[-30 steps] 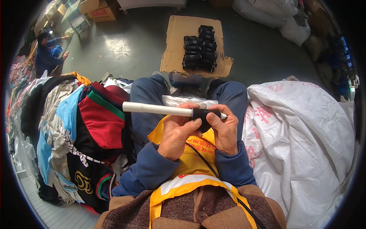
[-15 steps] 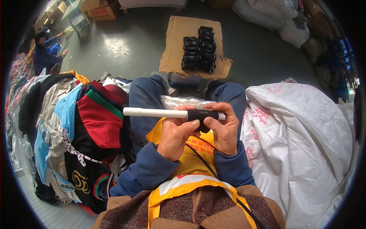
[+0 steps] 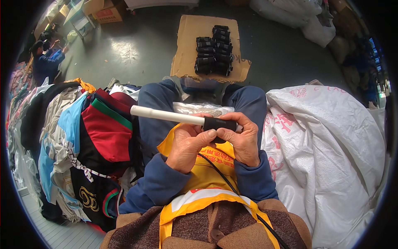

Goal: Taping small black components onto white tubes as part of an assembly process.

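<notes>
Above my lap, a white tube (image 3: 166, 115) points out to the left and tilts slightly up at that end. A black band of cloth (image 3: 219, 123) is wrapped around its right part. My left hand (image 3: 184, 146) is closed on the left side of the cloth, its thumb pressed on the lower edge. My right hand (image 3: 243, 143) grips the cloth's right side and the tube's short end, thumb and fingertips pinched. The two thumbs nearly meet below the tube. Behind the tube and the hands, some fingers are partly hidden.
Beyond my knees, several rolled black bundles (image 3: 213, 58) lie in two columns on a cardboard sheet (image 3: 184, 45). A heap of coloured garments (image 3: 105, 133) is at my left, a large white woven sack (image 3: 327, 149) at my right. A person (image 3: 46, 62) sits at far left.
The tube's left end has risen, so the tube now slants. The right hand's fingers have closed further over the tube's short end.
</notes>
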The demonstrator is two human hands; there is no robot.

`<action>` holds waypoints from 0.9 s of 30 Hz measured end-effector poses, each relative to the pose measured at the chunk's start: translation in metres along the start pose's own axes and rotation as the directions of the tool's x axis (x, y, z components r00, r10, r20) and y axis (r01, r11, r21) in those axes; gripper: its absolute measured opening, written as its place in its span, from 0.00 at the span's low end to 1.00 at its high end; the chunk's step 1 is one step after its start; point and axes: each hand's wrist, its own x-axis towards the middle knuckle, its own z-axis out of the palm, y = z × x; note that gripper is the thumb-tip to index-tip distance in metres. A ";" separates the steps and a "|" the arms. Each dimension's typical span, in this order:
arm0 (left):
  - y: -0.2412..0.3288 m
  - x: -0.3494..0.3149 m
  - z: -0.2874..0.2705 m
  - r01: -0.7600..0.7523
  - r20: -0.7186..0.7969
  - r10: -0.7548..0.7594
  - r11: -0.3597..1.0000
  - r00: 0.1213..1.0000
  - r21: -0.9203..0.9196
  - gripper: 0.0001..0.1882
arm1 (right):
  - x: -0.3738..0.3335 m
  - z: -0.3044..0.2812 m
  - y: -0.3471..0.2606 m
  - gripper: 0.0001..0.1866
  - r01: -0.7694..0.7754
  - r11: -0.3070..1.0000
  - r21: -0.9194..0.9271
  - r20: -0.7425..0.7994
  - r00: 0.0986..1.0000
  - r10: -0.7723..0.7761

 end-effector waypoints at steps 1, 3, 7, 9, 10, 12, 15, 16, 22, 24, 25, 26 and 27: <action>0.000 -0.001 0.001 0.002 -0.001 -0.002 1.000 1.000 0.002 0.18 | 0.000 0.001 -0.001 0.12 -0.007 1.000 0.015 0.022 1.000 0.007; 0.001 -0.001 0.004 0.002 -0.059 -0.009 0.994 0.998 -0.111 0.18 | 0.003 -0.004 0.004 0.13 0.045 0.998 0.037 0.066 0.997 -0.047; -0.001 -0.001 0.004 -0.041 -0.079 0.030 0.989 0.996 -0.140 0.18 | 0.008 -0.016 0.004 0.19 0.027 0.947 0.319 0.018 0.999 -0.035; 0.001 -0.001 0.004 -0.057 -0.098 0.047 0.993 0.994 -0.100 0.19 | 0.010 -0.022 0.007 0.23 0.071 0.932 0.355 0.004 0.997 -0.077; -0.001 -0.001 0.005 -0.063 -0.104 0.052 0.993 0.993 -0.099 0.19 | 0.007 -0.019 0.007 0.22 0.002 0.938 0.347 0.061 0.998 -0.024; -0.004 0.000 0.005 -0.069 -0.093 0.060 0.993 0.994 -0.097 0.19 | 0.001 -0.010 0.015 0.20 -0.051 0.953 0.297 0.071 0.997 0.031; -0.010 0.002 0.004 -0.087 -0.104 0.084 0.996 0.991 -0.022 0.19 | 0.000 0.000 0.019 0.14 -0.225 0.809 0.543 0.030 0.968 0.250; -0.011 0.002 0.003 -0.095 -0.124 0.101 0.994 0.987 0.052 0.20 | 0.000 0.001 0.022 0.14 -0.226 0.808 0.544 0.029 0.968 0.250; -0.008 0.001 0.001 -0.029 -0.139 0.019 0.997 0.990 -0.071 0.21 | -0.002 0.005 0.022 0.13 -0.205 0.824 0.529 0.004 0.971 0.239; -0.006 0.001 0.001 -0.020 -0.111 0.006 0.991 0.994 -0.132 0.21 | -0.002 0.002 0.024 0.14 -0.224 0.860 0.459 0.048 0.973 0.227; -0.007 0.001 -0.001 -0.006 -0.110 -0.013 0.985 0.994 -0.172 0.21 | -0.002 0.002 0.023 0.14 -0.229 0.860 0.456 0.049 0.971 0.232; -0.008 0.001 -0.002 0.008 -0.108 -0.031 0.977 0.994 -0.212 0.20 | -0.001 0.003 0.021 0.13 -0.241 0.850 0.469 0.052 0.968 0.246; -0.010 0.002 -0.003 0.006 -0.110 -0.031 0.976 0.994 -0.217 0.20 | -0.001 0.004 0.019 0.13 -0.252 0.840 0.481 0.055 0.965 0.258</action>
